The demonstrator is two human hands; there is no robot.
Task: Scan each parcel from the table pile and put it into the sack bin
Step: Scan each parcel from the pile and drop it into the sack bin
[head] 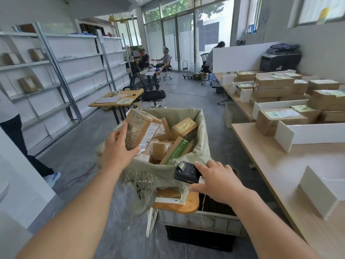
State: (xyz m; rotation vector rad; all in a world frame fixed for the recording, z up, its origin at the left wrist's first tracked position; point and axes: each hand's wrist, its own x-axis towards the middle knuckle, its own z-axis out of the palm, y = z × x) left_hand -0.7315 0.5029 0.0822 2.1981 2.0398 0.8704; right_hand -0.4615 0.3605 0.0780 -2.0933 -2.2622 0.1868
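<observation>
My left hand [117, 150] grips a brown taped parcel [141, 129] with a white label, holding it over the near left corner of the sack bin [201, 139]. The bin is a frame lined with a pale green woven sack and holds several cardboard parcels [173, 144]. My right hand [218, 180] holds a black handheld scanner [186, 171] at the bin's near edge, thumb and forefinger on either side of it. The pile of parcels [283, 96] lies on the long table [270, 161] to the right.
A grey crate [201, 221] with a wooden board stands below the scanner. White cardboard dividers [306, 131] stand on the table. Shelving [56, 71] lines the left wall, a person's leg [20, 146] is at far left, and a small desk and office chair [149, 90] stand beyond the bin.
</observation>
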